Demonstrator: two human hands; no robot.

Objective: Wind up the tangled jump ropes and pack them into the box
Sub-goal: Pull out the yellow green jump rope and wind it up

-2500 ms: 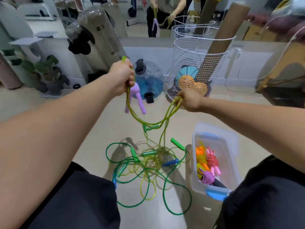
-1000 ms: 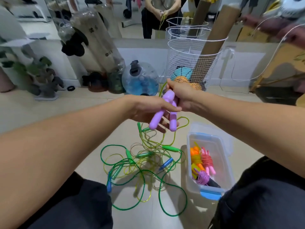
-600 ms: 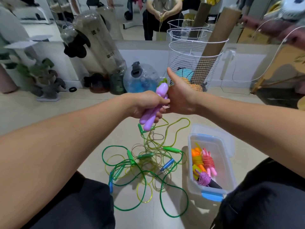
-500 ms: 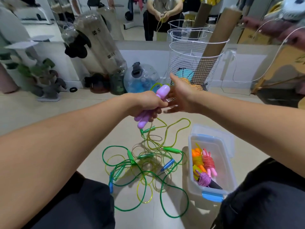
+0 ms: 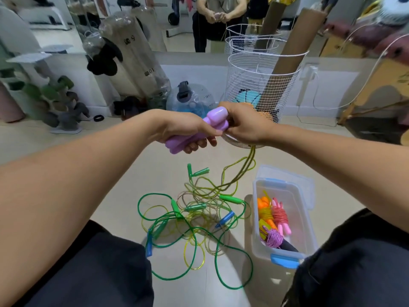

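My left hand (image 5: 186, 129) grips the two purple handles (image 5: 199, 129) of a jump rope, held together in front of me. My right hand (image 5: 243, 127) closes on the top end of those handles and on the yellow-green cord (image 5: 241, 169), which hangs from it down to the floor. On the floor between my knees lies a tangle of green and yellow ropes (image 5: 194, 220) with green and blue handles. At the right stands the clear plastic box (image 5: 307, 235) with blue clips; wound orange, pink and purple ropes (image 5: 274, 220) lie inside it.
A white wire basket (image 5: 263, 69) with a cardboard tube and balls stands just behind my hands. A blue water jug (image 5: 190, 98), large clear bottles and a dumbbell rack (image 5: 59, 103) line the wall at left. The box lid (image 5: 287, 180) lies behind the box.
Earlier my hands were apart, stretching the yellow-green cord. They came together, the purple handles passed into my left hand, and my right hand now holds the cord at the handles' top.
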